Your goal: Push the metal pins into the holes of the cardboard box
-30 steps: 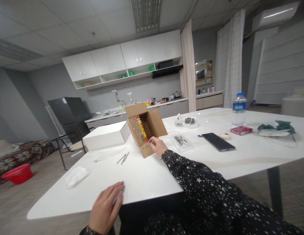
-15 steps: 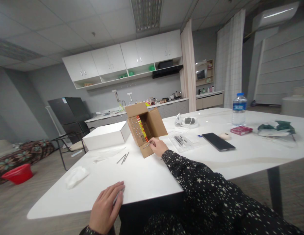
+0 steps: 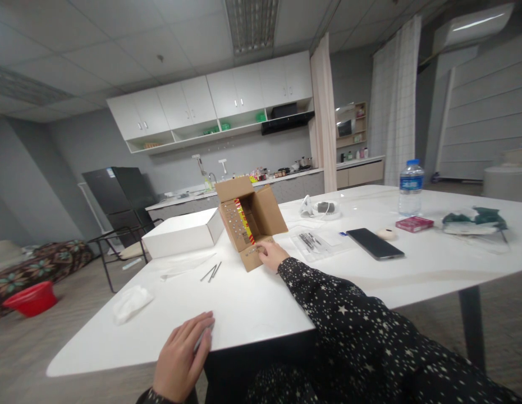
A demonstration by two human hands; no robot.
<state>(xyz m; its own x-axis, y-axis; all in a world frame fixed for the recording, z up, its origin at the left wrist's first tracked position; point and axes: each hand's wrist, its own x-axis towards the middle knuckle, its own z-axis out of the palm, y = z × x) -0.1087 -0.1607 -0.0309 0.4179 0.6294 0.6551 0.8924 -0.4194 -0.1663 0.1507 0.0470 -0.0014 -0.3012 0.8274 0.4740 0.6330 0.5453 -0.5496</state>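
An open cardboard box (image 3: 264, 216) stands on the table with its flaps folded out. Its left side carries a red and yellow strip and several small shiny dots, and more dots lie on the front flap (image 3: 249, 261). At that flap is my right hand (image 3: 273, 256), fingertips pinched together; whatever may be between them is too small to make out. My left hand (image 3: 183, 353) rests at the near table edge, fingers stretched out flat and thumb apart. Several thin metal rods (image 3: 211, 272) lie left of the flap.
A white box (image 3: 181, 235) stands behind left, with crumpled tissue (image 3: 132, 303) nearer me. To the right are a clear plastic bag (image 3: 314, 242), a phone (image 3: 374, 243), a pink packet (image 3: 415, 224), a water bottle (image 3: 411, 189) and a green and white bundle (image 3: 474, 220).
My right hand has shifted very slightly at the front flap, its fingertips turning a little. My left hand and the cardboard box stay where they were.
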